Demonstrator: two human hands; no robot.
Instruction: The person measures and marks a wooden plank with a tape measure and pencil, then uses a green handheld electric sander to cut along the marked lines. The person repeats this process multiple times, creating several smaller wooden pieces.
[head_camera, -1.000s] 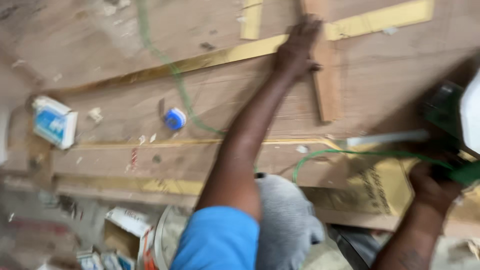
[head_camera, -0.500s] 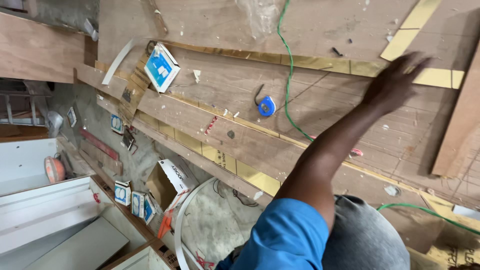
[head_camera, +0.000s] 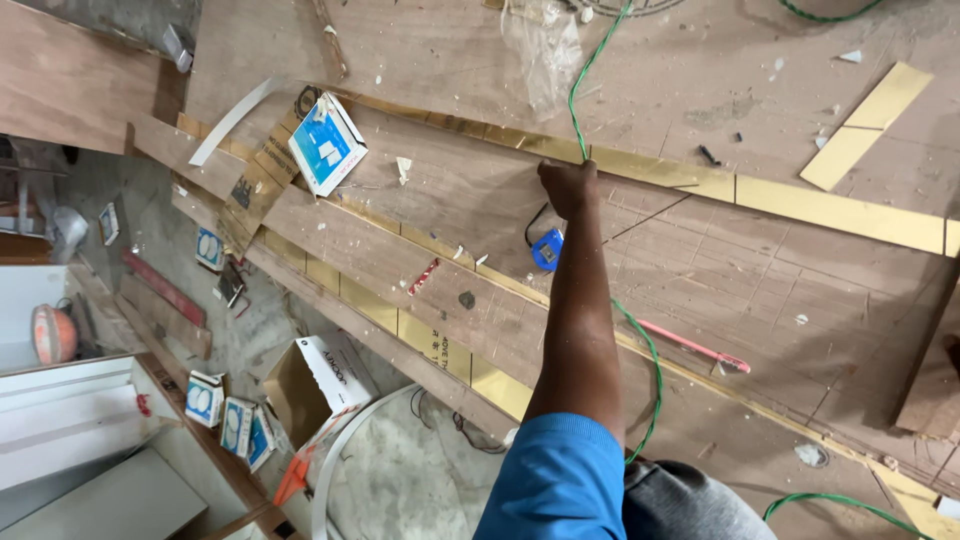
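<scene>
My left hand (head_camera: 567, 188) reaches forward on a blue-sleeved arm, its fingers curled over the far edge of a long plywood strip (head_camera: 440, 215). A green cable (head_camera: 583, 90) comes down from the top, meets the hand, and shows again beside the forearm. A small blue tape measure (head_camera: 547, 250) lies on the strip just below the hand. My right hand is out of view.
Large plywood sheets (head_camera: 800, 290) with gold edge strips (head_camera: 840, 210) cover the floor. A blue-and-white box (head_camera: 327, 145), a pink strip (head_camera: 690, 345) and a clear plastic bag (head_camera: 545, 45) lie on them. An open cardboard box (head_camera: 320, 380), small boxes (head_camera: 225, 415) and a white cabinet (head_camera: 70, 440) stand lower left.
My left hand left the wooden batten, swept left across the sheets and closed at the plywood strip's edge. The view swung left, and my right hand dropped out of sight.
</scene>
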